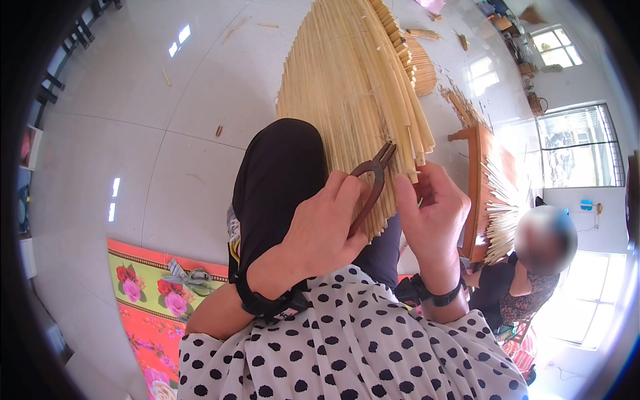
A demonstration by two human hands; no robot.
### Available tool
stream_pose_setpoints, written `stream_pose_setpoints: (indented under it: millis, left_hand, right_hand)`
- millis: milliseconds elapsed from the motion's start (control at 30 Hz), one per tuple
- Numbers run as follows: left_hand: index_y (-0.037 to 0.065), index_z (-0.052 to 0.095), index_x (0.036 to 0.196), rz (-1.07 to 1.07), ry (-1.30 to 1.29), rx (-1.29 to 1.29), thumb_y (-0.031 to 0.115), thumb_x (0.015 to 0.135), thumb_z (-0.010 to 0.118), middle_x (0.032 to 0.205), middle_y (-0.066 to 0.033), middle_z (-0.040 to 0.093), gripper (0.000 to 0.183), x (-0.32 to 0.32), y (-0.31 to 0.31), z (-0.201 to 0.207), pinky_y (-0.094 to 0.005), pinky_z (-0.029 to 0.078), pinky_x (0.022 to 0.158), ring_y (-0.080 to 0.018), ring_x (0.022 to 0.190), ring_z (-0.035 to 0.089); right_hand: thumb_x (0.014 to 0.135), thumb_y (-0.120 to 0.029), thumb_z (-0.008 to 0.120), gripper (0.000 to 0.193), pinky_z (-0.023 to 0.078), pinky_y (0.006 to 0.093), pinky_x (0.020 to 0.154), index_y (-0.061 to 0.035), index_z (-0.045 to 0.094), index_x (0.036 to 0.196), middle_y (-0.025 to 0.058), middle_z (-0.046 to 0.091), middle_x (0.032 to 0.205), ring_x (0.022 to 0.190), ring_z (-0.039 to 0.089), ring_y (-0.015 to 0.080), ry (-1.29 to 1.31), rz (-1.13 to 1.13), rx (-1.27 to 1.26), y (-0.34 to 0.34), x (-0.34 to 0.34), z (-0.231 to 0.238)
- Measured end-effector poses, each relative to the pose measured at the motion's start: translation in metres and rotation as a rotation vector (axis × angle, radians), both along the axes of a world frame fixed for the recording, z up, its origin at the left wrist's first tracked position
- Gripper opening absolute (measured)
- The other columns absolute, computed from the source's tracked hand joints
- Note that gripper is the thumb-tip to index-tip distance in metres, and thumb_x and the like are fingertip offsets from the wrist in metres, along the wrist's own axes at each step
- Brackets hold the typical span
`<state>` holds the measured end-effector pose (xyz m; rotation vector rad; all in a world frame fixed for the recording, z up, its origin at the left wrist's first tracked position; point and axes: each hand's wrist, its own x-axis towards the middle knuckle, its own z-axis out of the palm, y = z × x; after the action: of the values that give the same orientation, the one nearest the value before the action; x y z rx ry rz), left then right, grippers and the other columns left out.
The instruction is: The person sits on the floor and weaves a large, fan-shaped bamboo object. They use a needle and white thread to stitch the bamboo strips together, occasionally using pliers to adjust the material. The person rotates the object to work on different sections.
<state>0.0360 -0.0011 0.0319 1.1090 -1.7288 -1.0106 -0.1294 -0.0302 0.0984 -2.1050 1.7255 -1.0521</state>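
A long mat of pale yellow stalks (333,80), bound side by side, lies across my lap and stretches away from me. My left hand (319,223) is closed around the handles of dark, rusty pliers (377,183). Their jaws point away from me and rest over the mat close to its right edge. At that edge my right hand (437,213) pinches the near end of a stalk (412,175) between thumb and fingers. Some fingertips of this hand are hidden behind the stalks.
A flowered red and green cloth (167,287) lies on the floor at left. To the right, a wooden bench (475,200) carries bundled stalks (503,213), with another person (520,280) sitting beside it. Stalk scraps (219,131) dot the tiled floor.
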Motion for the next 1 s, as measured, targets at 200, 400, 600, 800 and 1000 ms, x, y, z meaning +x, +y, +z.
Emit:
stream_pose_setpoints:
  millis: [200, 400, 600, 800, 1000]
  left_hand:
    - [0.003, 0.048, 0.113, -0.048, 0.002, 0.073, 0.005, 0.075, 0.066, 0.103, -0.0204, 0.051, 0.043, -0.004, 0.0, 0.006, -0.049, 0.054, 0.068, -0.0432, 0.079, 0.062]
    - [0.003, 0.053, 0.105, 0.029, 0.025, 0.086, 0.002, 0.075, 0.066, 0.099, -0.0209, 0.05, 0.033, -0.014, 0.005, 0.007, -0.0502, 0.053, 0.066, -0.0444, 0.074, 0.061]
    - [0.004, 0.055, 0.1, 0.104, 0.07, 0.048, 0.001, 0.071, 0.068, 0.096, -0.0198, 0.049, 0.031, -0.019, 0.007, -0.001, -0.0492, 0.052, 0.064, -0.0429, 0.074, 0.061]
    - [0.004, 0.057, 0.096, 0.172, 0.115, 0.052, -0.001, 0.067, 0.068, 0.094, -0.0178, 0.05, 0.031, -0.015, 0.011, 0.001, -0.0466, 0.05, 0.061, -0.0398, 0.073, 0.06]
    - [0.003, 0.057, 0.092, 0.202, 0.109, 0.052, -0.003, 0.065, 0.066, 0.091, -0.016, 0.049, 0.029, 0.001, 0.019, 0.004, -0.0428, 0.046, 0.056, -0.0363, 0.068, 0.057]
  right_hand:
    - [0.082, -0.016, 0.076, 0.021, 0.049, 0.0319, 0.051, 0.0011, 0.065, 0.087, 0.0108, 0.065, 0.07, 0.054, 0.063, 0.0214, 0.069, -0.068, 0.035, -0.002, 0.015, 0.006]
    - [0.087, -0.02, 0.072, 0.023, 0.049, 0.0389, 0.051, -0.0002, 0.06, 0.084, 0.0147, 0.063, 0.069, 0.057, 0.065, 0.0325, 0.136, -0.136, 0.028, -0.005, 0.028, 0.011]
    - [0.092, -0.019, 0.064, 0.02, 0.049, 0.0443, 0.051, -0.0008, 0.058, 0.089, 0.0176, 0.063, 0.068, 0.058, 0.063, 0.0386, 0.225, -0.16, 0.01, -0.009, 0.037, 0.001]
    - [0.092, -0.019, 0.064, 0.017, 0.049, 0.0441, 0.05, -0.0019, 0.059, 0.093, 0.0168, 0.063, 0.068, 0.057, 0.064, 0.0379, 0.227, -0.149, -0.001, -0.008, 0.04, -0.001]
    - [0.091, -0.018, 0.065, 0.015, 0.05, 0.0431, 0.05, -0.0047, 0.061, 0.098, 0.0157, 0.063, 0.067, 0.057, 0.064, 0.0373, 0.259, -0.122, -0.022, -0.004, 0.052, 0.002]
